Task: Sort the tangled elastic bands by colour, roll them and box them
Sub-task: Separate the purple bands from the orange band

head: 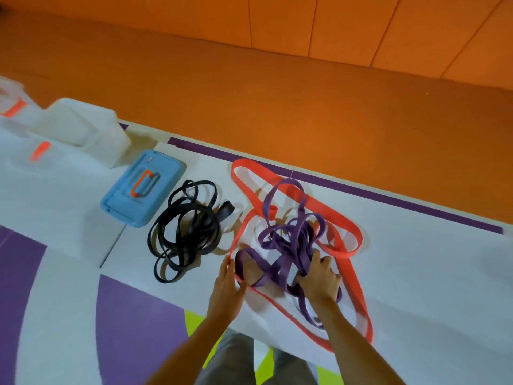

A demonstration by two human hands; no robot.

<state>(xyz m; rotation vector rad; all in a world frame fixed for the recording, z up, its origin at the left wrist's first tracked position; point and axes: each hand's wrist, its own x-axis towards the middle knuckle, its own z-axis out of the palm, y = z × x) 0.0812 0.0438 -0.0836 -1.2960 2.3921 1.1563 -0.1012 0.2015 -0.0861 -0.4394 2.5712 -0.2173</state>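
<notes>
The right hand (319,279) is curled tight around a bunch of the purple bands (288,240), whose tangle spreads toward twelve o'clock from it. The left hand (227,284), fingers straight, rests against the tangle's edge at nine o'clock, touching the red band (327,215) that loops around the purple ones. The black bands (186,232) lie apart at nine o'clock on the white mat (416,259), with a blue box (143,187) at their ten o'clock.

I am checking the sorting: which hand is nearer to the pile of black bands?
Left. The left hand lies just right of the black bands; the right hand is farther right, gripping the purple bands.
</notes>
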